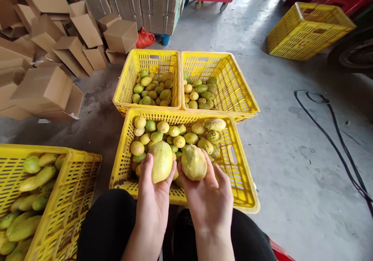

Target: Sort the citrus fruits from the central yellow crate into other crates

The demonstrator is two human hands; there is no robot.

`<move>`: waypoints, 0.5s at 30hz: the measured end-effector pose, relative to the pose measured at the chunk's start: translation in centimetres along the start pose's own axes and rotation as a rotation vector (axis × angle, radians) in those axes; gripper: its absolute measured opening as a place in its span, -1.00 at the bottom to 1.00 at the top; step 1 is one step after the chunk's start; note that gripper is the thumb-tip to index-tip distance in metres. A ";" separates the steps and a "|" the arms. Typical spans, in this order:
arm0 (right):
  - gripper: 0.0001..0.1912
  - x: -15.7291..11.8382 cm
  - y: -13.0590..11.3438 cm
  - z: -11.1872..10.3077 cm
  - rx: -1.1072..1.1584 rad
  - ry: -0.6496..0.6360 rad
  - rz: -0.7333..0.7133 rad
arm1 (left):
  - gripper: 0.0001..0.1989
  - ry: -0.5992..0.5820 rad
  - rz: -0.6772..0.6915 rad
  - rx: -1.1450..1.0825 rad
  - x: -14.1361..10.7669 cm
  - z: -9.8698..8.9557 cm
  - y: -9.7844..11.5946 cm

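Observation:
My left hand [154, 193] grips a smooth, pale yellow-green papaya [161, 162], thumb on one side and fingers on the other. A second, rounder papaya [193, 162] with a bumpy surface is held in my right hand [206, 193]. Both fruits are side by side, slightly apart, above the near yellow crate [246, 191]. Inside that crate lie many more green and yellow papayas [190, 138], mostly toward the back and left. My hands and the held fruits hide part of them.
Behind stand two yellow crates [118, 92] [241, 86] with more papayas. Another filled crate [70, 183] is at the left. Cardboard boxes [46, 88] are piled at back left. A black cable [335, 125] lies on the right floor, below a tilted yellow crate [305, 33].

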State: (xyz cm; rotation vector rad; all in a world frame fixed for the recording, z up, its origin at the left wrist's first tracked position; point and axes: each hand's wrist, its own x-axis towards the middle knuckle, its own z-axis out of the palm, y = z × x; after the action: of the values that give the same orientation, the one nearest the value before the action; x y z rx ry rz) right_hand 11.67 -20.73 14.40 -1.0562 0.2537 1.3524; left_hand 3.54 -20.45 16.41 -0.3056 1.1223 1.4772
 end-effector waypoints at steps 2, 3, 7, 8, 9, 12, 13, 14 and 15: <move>-0.66 0.7 0.0 -0.2 -0.022 0.028 0.082 | -0.84 0.037 0.003 -0.008 0.9 -0.1 -0.3; -0.68 1.1 0.0 -0.4 -0.027 0.043 0.133 | -0.84 0.052 0.009 -0.007 1.4 -0.1 -0.4; -0.71 2.4 -0.6 -1.3 -0.030 0.139 0.383 | -0.79 0.103 -0.021 0.012 3.3 -0.9 -0.1; -0.70 2.6 -0.9 -1.5 -0.025 0.167 0.450 | -0.79 0.120 -0.050 0.009 3.6 -1.2 0.2; -0.68 2.7 -1.3 -1.6 -0.017 0.195 0.508 | -0.81 0.141 -0.086 0.002 3.8 -1.4 0.5; -0.65 2.9 -3.3 -1.0 -0.043 0.277 0.577 | -0.84 0.183 -0.121 -0.006 4.1 -1.6 2.1; -0.66 3.1 -4.2 -0.4 -0.079 0.286 0.560 | -0.86 0.177 -0.086 0.005 4.2 -1.2 2.6; -0.67 3.4 -5.3 0.4 -0.127 0.275 0.523 | -0.87 0.152 -0.030 0.024 4.4 -0.5 3.2; -0.68 3.9 -6.5 1.4 -0.173 0.237 0.479 | -0.88 0.116 0.040 0.046 4.8 0.5 3.9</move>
State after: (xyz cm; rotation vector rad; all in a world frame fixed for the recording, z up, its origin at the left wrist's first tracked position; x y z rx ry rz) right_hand 17.79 -16.18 15.49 -1.3597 0.6040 1.6958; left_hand -0.90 -16.44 14.94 -0.3417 1.2594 1.4822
